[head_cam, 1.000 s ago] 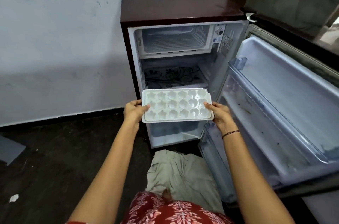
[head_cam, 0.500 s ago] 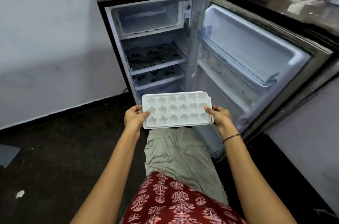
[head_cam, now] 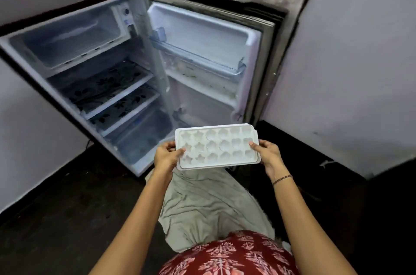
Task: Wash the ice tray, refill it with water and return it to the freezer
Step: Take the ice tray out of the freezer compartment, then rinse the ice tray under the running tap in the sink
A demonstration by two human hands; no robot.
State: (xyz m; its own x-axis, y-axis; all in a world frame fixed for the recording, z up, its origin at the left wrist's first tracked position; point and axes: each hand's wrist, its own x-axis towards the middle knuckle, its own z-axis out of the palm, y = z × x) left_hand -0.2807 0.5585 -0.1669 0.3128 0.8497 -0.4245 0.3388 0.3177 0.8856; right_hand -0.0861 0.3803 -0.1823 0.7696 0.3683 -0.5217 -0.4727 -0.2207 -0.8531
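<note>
A white ice tray (head_cam: pixel 217 147) with several star- and heart-shaped cells is held level in front of me, outside the fridge. My left hand (head_cam: pixel 166 157) grips its left end with the thumb on top. My right hand (head_cam: pixel 267 154) grips its right end the same way. The small fridge (head_cam: pixel 94 76) stands open at the left. Its freezer compartment (head_cam: pixel 72 42) at the top looks empty. Whether the tray's cells hold water I cannot tell.
The fridge door (head_cam: pixel 202 58) is swung wide open to the right, its shelves facing me. Two patterned shelves (head_cam: pixel 108 92) and a clear drawer (head_cam: pixel 144 135) sit inside. A grey wall (head_cam: pixel 351 72) rises on the right. The floor (head_cam: pixel 56 218) is dark.
The view has swung right and back from the fridge, which now lies farther left. Both hands have kept hold of the tray, carrying it away from the fridge opening.
</note>
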